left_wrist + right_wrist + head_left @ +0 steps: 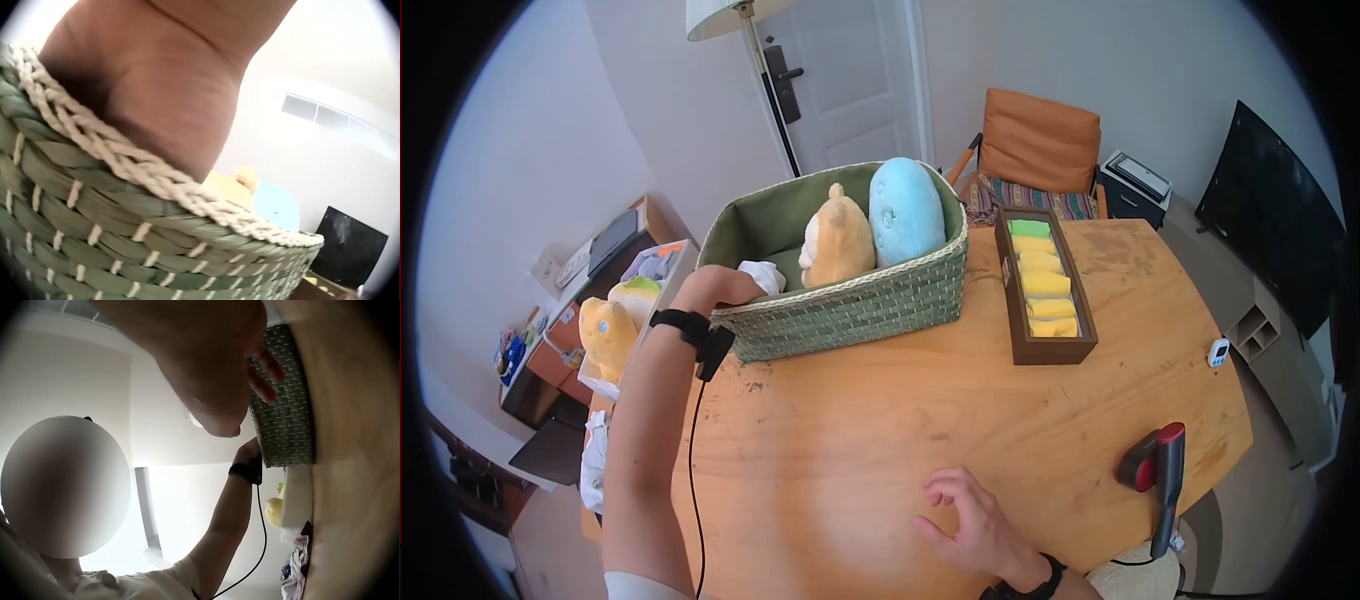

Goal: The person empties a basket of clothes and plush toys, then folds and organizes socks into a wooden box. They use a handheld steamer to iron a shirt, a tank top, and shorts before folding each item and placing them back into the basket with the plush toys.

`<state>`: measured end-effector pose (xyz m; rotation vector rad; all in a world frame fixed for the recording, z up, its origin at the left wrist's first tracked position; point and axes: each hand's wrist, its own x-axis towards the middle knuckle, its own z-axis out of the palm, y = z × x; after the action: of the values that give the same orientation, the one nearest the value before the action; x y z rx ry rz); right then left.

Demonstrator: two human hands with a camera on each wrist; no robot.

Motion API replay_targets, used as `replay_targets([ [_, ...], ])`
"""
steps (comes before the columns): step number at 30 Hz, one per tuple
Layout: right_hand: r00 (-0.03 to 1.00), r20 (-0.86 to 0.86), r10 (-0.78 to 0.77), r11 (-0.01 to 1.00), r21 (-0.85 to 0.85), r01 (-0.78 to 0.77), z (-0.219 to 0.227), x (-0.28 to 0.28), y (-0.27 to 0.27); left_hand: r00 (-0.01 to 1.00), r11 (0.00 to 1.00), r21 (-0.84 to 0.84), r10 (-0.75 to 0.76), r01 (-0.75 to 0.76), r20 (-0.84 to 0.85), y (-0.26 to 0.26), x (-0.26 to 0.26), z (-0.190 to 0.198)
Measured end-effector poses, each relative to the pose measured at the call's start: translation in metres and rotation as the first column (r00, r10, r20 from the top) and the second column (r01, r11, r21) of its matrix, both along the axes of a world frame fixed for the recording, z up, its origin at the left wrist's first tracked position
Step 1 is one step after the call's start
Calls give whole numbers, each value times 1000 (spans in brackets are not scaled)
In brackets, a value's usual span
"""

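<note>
My left hand [732, 287] reaches over the near rim of a green woven basket [850, 325], at its left end. A bunched white cloth [763, 277] shows right beside it inside; the fingers are hidden, so I cannot tell whether they grip the cloth. In the left wrist view the palm heel lies right at the braided rim [150, 178]. An orange and white plush toy [838, 240] and a light blue plush toy [907, 212] stand in the basket's right half. My right hand [968, 520] hovers over the table's near side, fingers loosely bent, holding nothing.
A brown divided box [1055, 350] with folded yellow and green cloths stands right of the basket. A red and black handheld appliance [1165, 475] and a small white device [1218, 352] lie at the table's right. A white bin [680, 265] with plush toys stands left.
</note>
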<state>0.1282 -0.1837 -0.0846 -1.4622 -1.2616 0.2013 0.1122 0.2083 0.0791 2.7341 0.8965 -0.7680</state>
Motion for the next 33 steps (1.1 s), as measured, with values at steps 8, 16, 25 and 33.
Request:
replay_targets([
  [8, 1000, -10, 22, 997, -72, -23, -7, -1, 1, 999, 997, 80, 7, -4, -42, 42, 7, -33],
  [16, 999, 0, 47, 997, -61, -47, -10, 2, 0, 931, 927, -96, 355, -361, -81, 121, 6, -98],
  [25, 998, -34, 51, 992, -115, -55, -10, 2, -1, 792, 948, 226, 44, -226, 609, 11, -10, -40],
  [33, 998, -7, 64, 980, -186, -64, -10, -3, 0, 802, 882, 461, -202, -101, 562, 2, -91, -54],
])
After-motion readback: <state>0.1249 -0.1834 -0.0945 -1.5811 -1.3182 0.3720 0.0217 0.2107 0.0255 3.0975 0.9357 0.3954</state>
